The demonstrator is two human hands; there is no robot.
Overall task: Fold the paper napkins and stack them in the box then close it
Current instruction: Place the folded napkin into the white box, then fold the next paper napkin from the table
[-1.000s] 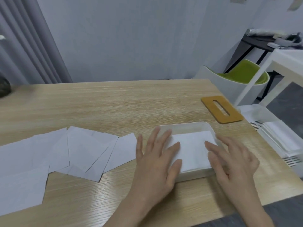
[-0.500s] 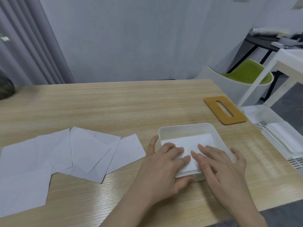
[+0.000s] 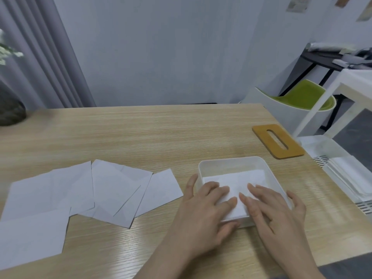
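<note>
On the pale wooden table [image 3: 141,133], head view: a folded white paper napkin [image 3: 237,180] lies inside the open white plastic box [image 3: 231,162]. Left hand [image 3: 203,214] and right hand [image 3: 275,214] press it flat with straight fingers, grasping nothing. Unfolded white napkins [image 3: 84,194] lie left; the slotted wooden lid [image 3: 277,140] sits apart.

Only one view is given, taken from head height and aimed forward and down across the wooden table [image 3: 161,137] toward the back wall. The near table edge is seen close below, with both forearms entering from the bottom of the frame.
</note>
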